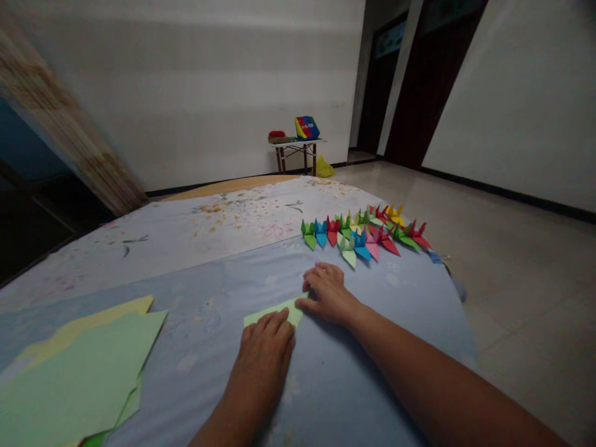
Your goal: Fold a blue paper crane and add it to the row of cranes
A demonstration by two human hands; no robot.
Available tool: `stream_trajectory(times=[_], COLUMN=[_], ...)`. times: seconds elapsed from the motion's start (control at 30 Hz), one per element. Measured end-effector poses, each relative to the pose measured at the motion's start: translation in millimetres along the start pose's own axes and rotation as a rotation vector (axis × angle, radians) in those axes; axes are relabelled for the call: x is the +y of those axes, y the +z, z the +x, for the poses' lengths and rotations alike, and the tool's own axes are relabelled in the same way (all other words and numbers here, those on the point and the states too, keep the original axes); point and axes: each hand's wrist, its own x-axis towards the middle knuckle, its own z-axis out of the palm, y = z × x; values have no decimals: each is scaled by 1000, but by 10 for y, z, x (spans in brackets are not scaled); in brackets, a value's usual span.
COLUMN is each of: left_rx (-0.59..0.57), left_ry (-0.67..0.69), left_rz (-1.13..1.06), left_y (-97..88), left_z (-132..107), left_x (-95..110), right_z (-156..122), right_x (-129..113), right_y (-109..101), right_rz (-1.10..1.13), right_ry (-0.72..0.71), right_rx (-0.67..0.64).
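My left hand (265, 344) lies flat on a folded strip of pale green paper (274, 313), covering most of it. My right hand (328, 295) rests at the strip's far end, with the thumb against its tip. Both hands press the strip onto a light blue cloth (395, 298). To my left lies a loose stack of pale green and yellow paper sheets (79, 372). Beyond my right hand stand several rows of multicoloured origami cranes (363, 239), with the nearest a short way past my fingertips.
A white speckled cloth (186, 245) covers the far side of the round wooden table (228, 185). A tiled floor (512, 279) lies to the right. A small folding table (295, 144) holds a red item and colourful box against the far wall, with a yellow bag (325, 167) beside it.
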Motion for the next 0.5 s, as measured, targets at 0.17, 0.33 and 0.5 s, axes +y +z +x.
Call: stream_trajectory(times=[0.17, 0.33, 0.5], left_rx=[-6, 8, -9], left_ry=[1, -2, -12], left_rz=[-6, -2, 3], left_y=[-24, 2, -13], left_z=[-16, -26, -26], left_x=[-3, -12, 5], right_z=[-19, -22, -23], right_x=[21, 16, 20], right_y=[-36, -34, -19], right_rz=[21, 11, 14], right_ry=[27, 25, 12], right_rx=[-3, 11, 31])
